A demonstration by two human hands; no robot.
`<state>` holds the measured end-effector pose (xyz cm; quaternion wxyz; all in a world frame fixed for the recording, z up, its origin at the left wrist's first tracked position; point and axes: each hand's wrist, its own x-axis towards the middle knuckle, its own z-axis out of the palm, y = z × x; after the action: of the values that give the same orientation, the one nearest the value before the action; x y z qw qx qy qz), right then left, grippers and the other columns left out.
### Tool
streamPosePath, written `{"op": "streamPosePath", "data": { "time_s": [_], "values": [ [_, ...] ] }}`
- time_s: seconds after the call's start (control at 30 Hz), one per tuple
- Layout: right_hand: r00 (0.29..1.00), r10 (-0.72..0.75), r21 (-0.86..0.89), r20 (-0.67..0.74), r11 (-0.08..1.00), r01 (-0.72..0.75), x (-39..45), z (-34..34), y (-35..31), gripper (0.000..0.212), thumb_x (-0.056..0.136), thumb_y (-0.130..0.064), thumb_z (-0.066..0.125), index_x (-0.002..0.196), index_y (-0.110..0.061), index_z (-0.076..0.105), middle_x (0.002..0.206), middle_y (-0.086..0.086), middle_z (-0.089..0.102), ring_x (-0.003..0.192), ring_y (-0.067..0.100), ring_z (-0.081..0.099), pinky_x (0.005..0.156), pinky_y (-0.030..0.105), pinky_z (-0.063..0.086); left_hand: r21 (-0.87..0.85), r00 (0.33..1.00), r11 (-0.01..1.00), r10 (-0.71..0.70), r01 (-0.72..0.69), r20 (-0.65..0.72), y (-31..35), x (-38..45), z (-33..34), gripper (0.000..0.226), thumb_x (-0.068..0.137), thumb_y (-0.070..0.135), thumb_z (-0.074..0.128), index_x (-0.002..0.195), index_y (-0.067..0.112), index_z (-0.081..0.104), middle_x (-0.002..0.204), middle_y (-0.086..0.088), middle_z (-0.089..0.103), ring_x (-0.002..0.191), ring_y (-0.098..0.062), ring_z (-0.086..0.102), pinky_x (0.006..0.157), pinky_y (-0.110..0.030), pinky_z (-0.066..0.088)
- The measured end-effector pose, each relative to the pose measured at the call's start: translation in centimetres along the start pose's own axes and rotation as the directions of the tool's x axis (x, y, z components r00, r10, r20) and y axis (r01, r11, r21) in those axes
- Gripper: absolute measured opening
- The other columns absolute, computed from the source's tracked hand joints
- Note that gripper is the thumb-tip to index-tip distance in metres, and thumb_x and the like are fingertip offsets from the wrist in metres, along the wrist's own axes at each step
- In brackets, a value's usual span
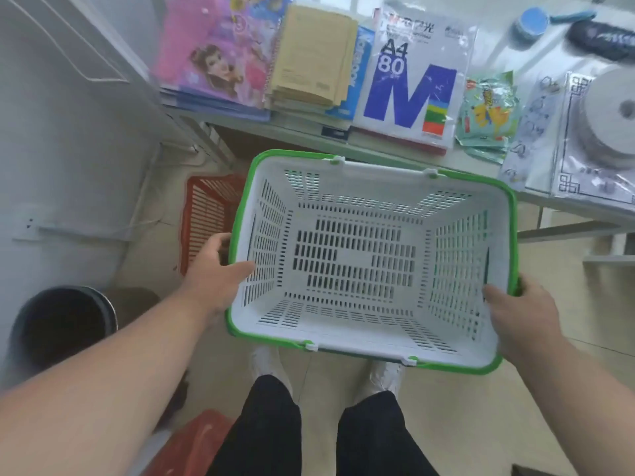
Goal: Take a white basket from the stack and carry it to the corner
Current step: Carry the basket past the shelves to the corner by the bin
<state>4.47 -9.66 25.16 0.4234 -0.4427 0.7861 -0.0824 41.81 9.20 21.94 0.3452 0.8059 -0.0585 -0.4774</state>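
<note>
A white slotted basket with a green rim hangs in the air in front of me, above my legs and shoes. It is empty and tilts slightly down to the left. My left hand grips its left rim, thumb inside the wall. On the right rim my right hand is closed, thumb inside as well. No stack of white baskets is in view.
A red basket stands on the floor at the left, by the grey wall. A dark round bin sits lower left. A table edge ahead carries paper packs, notebooks and packets. Another red object lies near my left leg.
</note>
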Motion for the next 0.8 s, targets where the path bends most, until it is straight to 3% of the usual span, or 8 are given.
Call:
{"op": "streamPosePath", "data": {
  "time_s": [0.03,0.13,0.2,0.3,0.4,0.53,0.67,0.8],
  "values": [
    [1.000,-0.021,-0.005,0.023,1.000,0.021,-0.8,1.5,-1.1,0.022,0.099,-0.002,0.061,0.119,-0.009,0.065,0.104,0.012,0.068,0.072,0.017,0.063,0.051,0.016,0.050,-0.035,1.000,0.999,-0.001,0.001,-0.017,-0.2,0.6,-1.9,0.052,0.078,0.011,0.079,0.122,0.031,0.060,0.113,-0.006,0.078,0.097,-0.029,0.079,0.084,-0.057,0.062],
    [0.997,-0.051,-0.005,0.066,0.999,0.051,-2.2,6.7,-3.8,0.033,0.099,-0.005,0.064,0.131,-0.006,0.068,0.111,0.014,0.072,0.082,0.026,0.069,0.061,0.023,0.052,-0.114,0.998,0.993,-0.006,-0.001,-0.057,-0.6,2.9,-7.1,0.050,0.089,-0.003,0.071,0.127,0.024,0.055,0.119,-0.014,0.073,0.098,-0.035,0.077,0.079,-0.054,0.063],
    [0.994,-0.062,0.013,0.086,0.998,0.061,-2.9,10.3,-5.4,0.031,0.100,-0.006,0.065,0.130,-0.008,0.068,0.111,0.014,0.074,0.079,0.020,0.070,0.055,0.022,0.052,-0.138,0.996,0.990,-0.007,-0.006,-0.090,-0.8,4.7,-10.3,0.053,0.091,-0.005,0.068,0.136,0.020,0.053,0.120,-0.016,0.070,0.095,-0.035,0.076,0.073,-0.049,0.063],
    [0.990,-0.074,0.026,0.119,0.997,0.072,-3.2,15.2,-7.3,0.022,0.101,-0.006,0.065,0.123,-0.010,0.067,0.098,0.006,0.073,0.076,0.013,0.068,0.041,0.019,0.053,-0.134,0.990,0.991,0.001,-0.021,-0.143,-1.2,7.3,-14.2,0.060,0.094,-0.005,0.066,0.147,0.014,0.046,0.118,-0.013,0.069,0.088,-0.027,0.074,0.066,-0.039,0.060],
    [0.986,-0.081,0.011,0.145,0.997,0.080,-2.6,19.4,-8.0,0.030,0.102,-0.007,0.065,0.131,-0.010,0.064,0.107,0.009,0.073,0.078,0.015,0.069,0.044,0.021,0.055,-0.116,0.987,0.993,-0.021,0.002,-0.161,-2.3,10.1,-16.4,0.061,0.096,-0.002,0.067,0.150,0.016,0.044,0.109,-0.005,0.070,0.087,-0.024,0.074,0.064,-0.036,0.058],
    [0.986,-0.070,-0.048,0.154,0.996,0.078,-0.2,23.7,-7.5,0.036,0.099,-0.007,0.069,0.135,-0.012,0.064,0.110,0.008,0.075,0.085,0.023,0.073,0.060,0.028,0.056,-0.005,0.983,0.999,-0.049,0.049,-0.180,-4.7,14.3,-16.9,0.049,0.097,0.002,0.067,0.141,0.019,0.055,0.097,0.003,0.071,0.087,-0.026,0.074,0.071,-0.039,0.059],
    [0.985,-0.051,-0.148,0.163,0.986,0.076,2.9,27.4,-6.3,0.030,0.099,-0.009,0.068,0.128,-0.014,0.067,0.099,0.005,0.074,0.077,0.020,0.071,0.061,0.031,0.056,0.193,0.975,0.978,-0.036,0.079,-0.218,-6.9,18.3,-15.9,0.026,0.097,0.009,0.065,0.119,0.021,0.066,0.102,-0.007,0.075,0.087,-0.030,0.074,0.079,-0.043,0.061],
    [0.986,-0.043,-0.217,0.159,0.973,0.077,5.7,30.9,-4.5,0.019,0.100,-0.010,0.064,0.118,-0.016,0.067,0.089,-0.003,0.070,0.073,0.017,0.067,0.063,0.030,0.055,0.333,0.961,0.934,-0.037,0.131,-0.274,-9.0,22.1,-14.1,0.021,0.097,0.010,0.062,0.117,0.011,0.069,0.105,-0.012,0.071,0.079,-0.024,0.064,0.073,-0.033,0.049]
  ]
}}
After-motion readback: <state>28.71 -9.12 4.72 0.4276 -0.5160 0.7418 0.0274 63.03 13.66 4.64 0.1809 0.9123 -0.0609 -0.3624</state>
